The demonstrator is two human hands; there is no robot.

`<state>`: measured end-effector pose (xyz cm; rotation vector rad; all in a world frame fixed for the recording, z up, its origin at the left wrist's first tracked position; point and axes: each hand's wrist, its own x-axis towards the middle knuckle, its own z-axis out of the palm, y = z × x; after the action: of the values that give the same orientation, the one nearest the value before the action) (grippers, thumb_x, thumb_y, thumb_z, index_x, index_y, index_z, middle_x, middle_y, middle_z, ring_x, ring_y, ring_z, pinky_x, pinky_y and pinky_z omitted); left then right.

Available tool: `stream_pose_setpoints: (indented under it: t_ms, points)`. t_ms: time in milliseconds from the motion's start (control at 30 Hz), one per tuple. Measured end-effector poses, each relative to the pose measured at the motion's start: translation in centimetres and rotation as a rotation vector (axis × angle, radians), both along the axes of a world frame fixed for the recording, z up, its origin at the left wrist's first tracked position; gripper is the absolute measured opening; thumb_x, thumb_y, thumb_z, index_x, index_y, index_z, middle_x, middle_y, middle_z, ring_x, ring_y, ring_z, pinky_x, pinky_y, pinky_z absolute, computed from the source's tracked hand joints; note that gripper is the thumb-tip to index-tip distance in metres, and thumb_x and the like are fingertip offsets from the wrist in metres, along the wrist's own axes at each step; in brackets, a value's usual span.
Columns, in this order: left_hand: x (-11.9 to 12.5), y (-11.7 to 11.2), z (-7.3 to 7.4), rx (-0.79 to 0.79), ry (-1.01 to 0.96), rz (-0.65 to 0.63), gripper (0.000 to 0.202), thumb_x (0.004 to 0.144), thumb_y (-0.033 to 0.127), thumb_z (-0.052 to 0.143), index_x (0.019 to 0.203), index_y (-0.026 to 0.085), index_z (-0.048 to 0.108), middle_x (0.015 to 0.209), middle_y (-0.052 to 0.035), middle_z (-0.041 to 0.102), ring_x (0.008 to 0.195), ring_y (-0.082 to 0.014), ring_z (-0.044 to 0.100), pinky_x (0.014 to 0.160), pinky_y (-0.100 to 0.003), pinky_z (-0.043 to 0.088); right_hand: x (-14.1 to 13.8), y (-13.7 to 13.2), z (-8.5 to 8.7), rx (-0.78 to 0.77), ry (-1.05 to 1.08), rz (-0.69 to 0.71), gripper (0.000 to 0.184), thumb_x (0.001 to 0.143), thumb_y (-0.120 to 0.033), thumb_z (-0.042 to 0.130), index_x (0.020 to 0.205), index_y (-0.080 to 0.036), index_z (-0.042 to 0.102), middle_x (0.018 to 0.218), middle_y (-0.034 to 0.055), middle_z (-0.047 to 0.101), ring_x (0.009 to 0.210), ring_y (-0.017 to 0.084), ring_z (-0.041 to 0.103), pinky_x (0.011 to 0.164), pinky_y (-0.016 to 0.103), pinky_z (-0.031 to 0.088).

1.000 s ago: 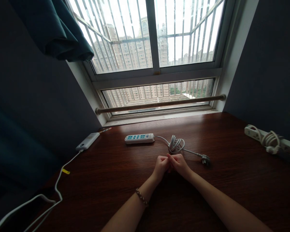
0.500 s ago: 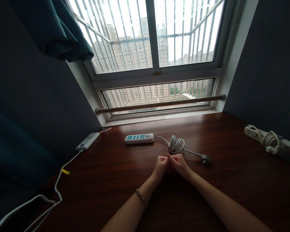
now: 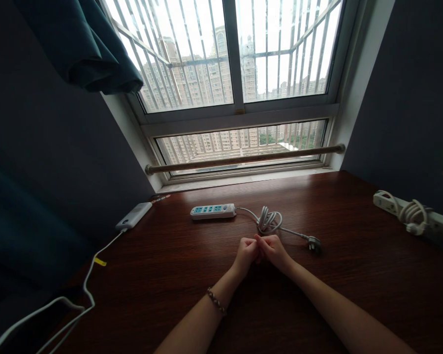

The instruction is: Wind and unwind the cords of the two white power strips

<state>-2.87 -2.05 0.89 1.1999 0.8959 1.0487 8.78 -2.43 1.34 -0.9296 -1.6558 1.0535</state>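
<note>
**Just past the knuckles: a power strip with its cord bundled up**

Right in front of me on the desk, the left grip and right grip are both curled into loose fists, knuckles touching. Nothing shows inside either one, so as far as I can tell they're closed on nothing.

Just beyond the right grip sits the coiled cord, near but not touching. It runs off beyond the left grip to a white power strip with blue socket faces. The plug lies just to the right of the right grip.

Handling-wise, my guess is the strip is light, rigid and smooth plastic, so pinching it across the long sides should hold fine. The cord looks bendy but springy, and lifting a single loop would probably let the bundle sag open. Grabbing it across the whole bunch seems safer. I'd take the plug by its body, not the prongs.

Well off to the left of the grips there's a white power bank with a cable carrying a yellow tag. Far right is a second strip with its own wound cord.

I can't read any brand or writing on any of it, it's all too small.
</note>
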Motion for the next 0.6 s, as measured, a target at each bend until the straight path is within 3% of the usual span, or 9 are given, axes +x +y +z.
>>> stream_pose_setpoints:
  t_ms: [600]
  points:
    - [0.12,-0.09,0.11,0.005,-0.013,0.008,0.054,0.064,0.058,0.058,0.034,0.018,0.040,0.029,0.0037,0.033,0.026,-0.0060,0.031,0.031,-0.022,0.018,-0.06,0.03,-0.09,-0.012,0.034,0.020,0.059,0.085,-0.055,0.042,0.044,-0.015,0.052,0.038,0.0010,0.053,0.037,0.010,0.053,0.037,0.018,0.032]
